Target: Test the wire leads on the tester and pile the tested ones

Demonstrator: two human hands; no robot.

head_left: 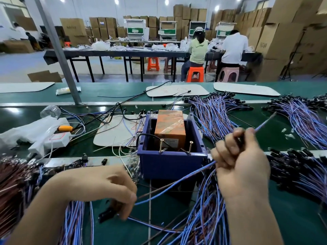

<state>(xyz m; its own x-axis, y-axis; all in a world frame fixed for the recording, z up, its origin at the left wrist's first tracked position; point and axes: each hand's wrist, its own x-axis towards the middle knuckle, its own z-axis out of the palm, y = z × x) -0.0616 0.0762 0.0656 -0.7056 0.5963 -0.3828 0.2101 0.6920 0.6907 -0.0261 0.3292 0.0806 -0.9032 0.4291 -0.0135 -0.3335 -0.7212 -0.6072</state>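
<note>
The tester is an orange box (170, 128) standing in a blue bin (169, 163), with two brass screws (161, 145) rising at the bin's front. My right hand (242, 160) is closed around a blue-and-brown wire lead (263, 124), right of the bin; the lead sticks up to the right and trails down left. My left hand (106, 188) pinches another lead (150, 199) by its black connector end, low in front of the bin. Loose leads (203, 218) lie under both hands.
Piles of blue and brown leads with black connectors lie at the right (300, 119), far middle (215, 110) and left edge (12, 183). A white power strip (56, 138) and plastic bags sit at the left. A metal post (58, 50) rises behind. People sit at a far table.
</note>
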